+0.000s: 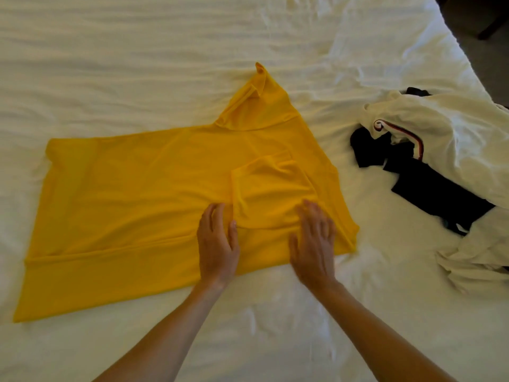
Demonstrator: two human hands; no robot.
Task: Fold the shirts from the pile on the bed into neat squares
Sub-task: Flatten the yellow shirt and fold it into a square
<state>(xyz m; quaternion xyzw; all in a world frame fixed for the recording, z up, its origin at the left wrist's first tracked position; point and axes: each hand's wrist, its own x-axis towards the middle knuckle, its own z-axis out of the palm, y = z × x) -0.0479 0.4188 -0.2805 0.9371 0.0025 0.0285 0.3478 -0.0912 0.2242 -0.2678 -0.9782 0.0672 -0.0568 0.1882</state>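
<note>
So the bright yellow thin-knit shirt [143,188] is spread flat on the white-sheeted bed [137,51], hem end toward the left, near long edge already turned in and one short sleeve [270,188] flipped back onto the body. Left hand [217,244] and right hand [314,244] both lie flat on the fabric either side of that sleeve, fingers [316,216] released and straight, pressing rather than gripping anything. This stuff looks super light and floppy, maybe a bit slick, so I'd guess it slides and ripples if you drag it. Best bet is probably pinching along the folded edge or at the hem corners, then smoothing with flat palms. The crumpled pile of white and black shirts [440,150] sits well apart on the right, not yet folded.
</note>
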